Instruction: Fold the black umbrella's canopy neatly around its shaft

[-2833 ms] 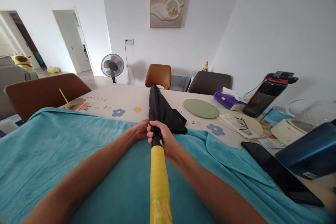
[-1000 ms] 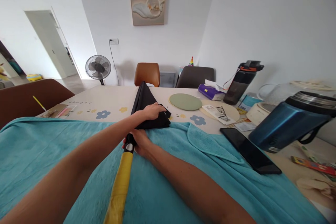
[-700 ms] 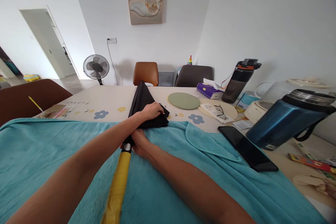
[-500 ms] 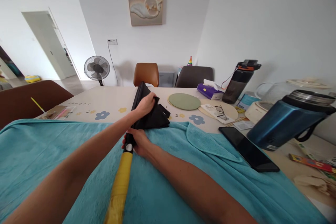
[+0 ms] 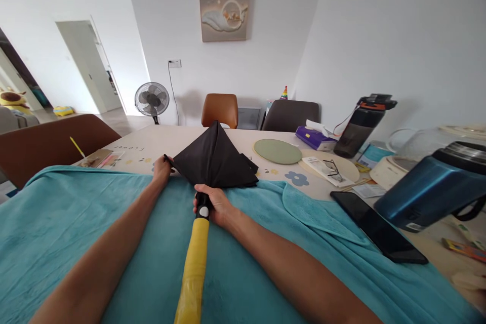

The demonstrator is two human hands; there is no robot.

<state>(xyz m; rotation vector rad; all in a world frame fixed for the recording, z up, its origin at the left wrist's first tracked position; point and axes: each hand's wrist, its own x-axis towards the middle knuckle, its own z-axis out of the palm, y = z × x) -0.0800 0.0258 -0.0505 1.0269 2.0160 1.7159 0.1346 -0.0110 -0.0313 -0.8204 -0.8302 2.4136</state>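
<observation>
A folded black umbrella (image 5: 212,157) lies across the table, its canopy pointing away from me and its yellow-wrapped handle (image 5: 193,268) running toward me. My right hand (image 5: 216,203) is closed round the black part of the shaft, just above a pale round button (image 5: 204,211). Out to the left, my left hand (image 5: 163,169) pinches the edge of one canopy panel and holds it spread away from the shaft. On the right side, other folds of the canopy hang loose, with a black strap-like end (image 5: 249,162). A teal blanket (image 5: 132,243) lies beneath both arms.
At right are a black tablet-like device (image 5: 379,228), a blue metal flask (image 5: 429,187), a dark drink bottle (image 5: 360,126), glasses (image 5: 332,168) and a purple tissue pack (image 5: 316,137). A green round mat (image 5: 278,151) lies beyond the umbrella. Chairs (image 5: 220,110) and a fan (image 5: 152,99) stand behind.
My left hand has moved from the canopy's right side across to its left, drawing a panel out that way. The canopy looks wider. My right hand keeps its hold on the shaft.
</observation>
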